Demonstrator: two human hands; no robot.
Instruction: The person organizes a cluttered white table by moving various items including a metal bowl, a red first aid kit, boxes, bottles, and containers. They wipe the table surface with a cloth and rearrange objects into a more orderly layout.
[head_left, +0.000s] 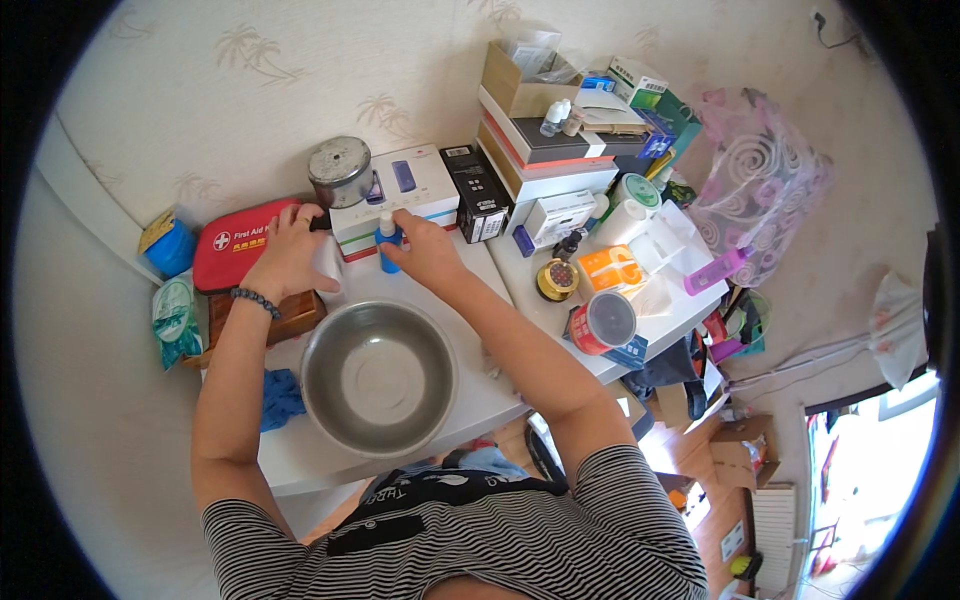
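Observation:
My left hand (285, 256), with a dark bead bracelet on its wrist, reaches over the front of the red first aid pouch (232, 250). Its fingers are spread beside a pale, see-through bottle (330, 262) with a black top; whether they touch it I cannot tell. My right hand (428, 250) is closed around the side of a small blue bottle (386, 258) with a white cap, which stands upright by the white box. Between my forearms sits a wide, shallow steel basin (380, 378) with nothing in it, close to the table's front edge.
Behind my hands are a white phone box (415, 190), a round metal tin (340, 168) and a black box (474, 190). A wooden box (290, 318) and blue cloth (282, 398) lie left. Stacked boxes (545, 145), a red tub (602, 322) and bottles crowd the right.

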